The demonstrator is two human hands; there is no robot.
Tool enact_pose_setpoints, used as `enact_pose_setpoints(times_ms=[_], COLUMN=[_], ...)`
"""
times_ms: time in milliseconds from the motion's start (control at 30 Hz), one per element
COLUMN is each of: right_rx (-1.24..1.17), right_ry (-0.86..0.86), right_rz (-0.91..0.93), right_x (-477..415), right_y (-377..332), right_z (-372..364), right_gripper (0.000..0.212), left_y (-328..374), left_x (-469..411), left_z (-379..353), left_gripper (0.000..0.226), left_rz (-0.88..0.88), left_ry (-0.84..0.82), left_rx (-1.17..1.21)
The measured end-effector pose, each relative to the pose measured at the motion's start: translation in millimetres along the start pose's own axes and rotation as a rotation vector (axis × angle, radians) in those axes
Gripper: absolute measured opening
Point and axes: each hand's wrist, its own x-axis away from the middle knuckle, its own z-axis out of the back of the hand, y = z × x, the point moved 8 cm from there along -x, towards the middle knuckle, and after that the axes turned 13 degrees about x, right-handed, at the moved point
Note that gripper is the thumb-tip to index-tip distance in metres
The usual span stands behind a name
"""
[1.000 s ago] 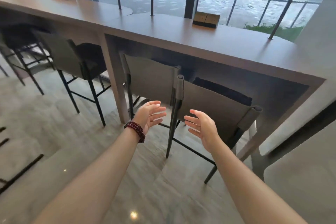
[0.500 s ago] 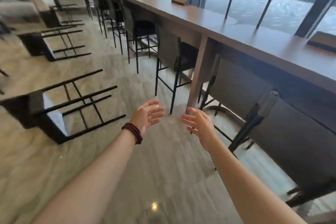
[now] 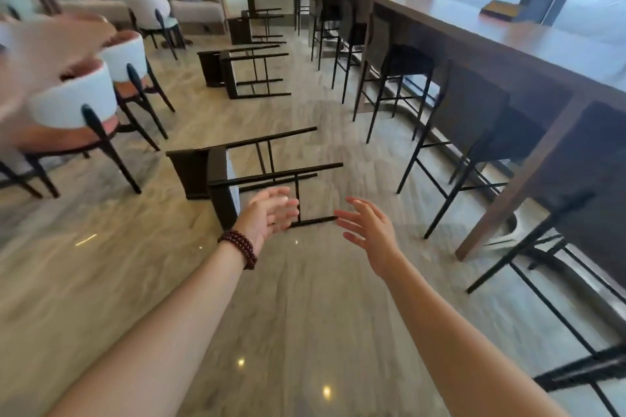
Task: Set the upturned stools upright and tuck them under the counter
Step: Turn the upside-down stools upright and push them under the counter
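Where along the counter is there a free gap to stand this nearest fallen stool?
The long brown wooden counter looks lined with upright black stools, so no clear gap shows there. Bare marble floor lies between the nearest tipped black stool and that row. Both open hands, left, right, hold nothing.

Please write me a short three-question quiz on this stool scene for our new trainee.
1. True or false: the nearest tipped stool lies on its side on the floor.
2. How many tipped stools are on the floor? A) one B) three C) six
3. Fill in: the left hand and right hand are both ____, holding nothing.

Key: 1 true; 2 B, counting the middle stool and far stool; 3 open.
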Motion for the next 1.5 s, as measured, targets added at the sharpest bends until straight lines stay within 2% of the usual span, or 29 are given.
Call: enact_pose_setpoints(times_ms=[167, 333, 600, 833, 1167, 1500], right_rx=[0.008, 0.046, 0.076, 0.116, 0.113, 0.037], right_ry=[-0.083, -0.196, -0.315, -0.398, -0.391, -0.242], right_rz=[-0.006, 0.004, -0.014, -0.044, -0.072, -0.105], right_x=[-36.0, -77.3, -180.9, -267.2, -350.3, -434.9], right_y=[-6.9, -19.2, -39.3, -62.5, -81.5, -86.6], right_z=[-94.7, -179.3, -288.0, -372.2, -493.3, -648.2], right_gripper=[0.029, 0.028, 0.029, 0.033, 0.025, 0.022], left_y=[39.3, 76.3, 119.0, 163.1, 222.3, 303.0], left_x=[-24.0, -56.9, -139.2, -208.2, -301.2, -421.6], left_z=[82.5, 150.6, 249.7, 307.4, 401.3, 539.4], left_gripper=[0.02, 0.021, 0.022, 0.024, 0.027, 0.022], left_rz=[-0.023, -0.06, -0.086, -0.078, -0.078, 0.01], left_ry=[0.073, 0.158, 0.274, 0.337, 0.36, 0.238], left_rx=[-0.004, 0.021, 0.004, 0.004, 0.019, -0.118])
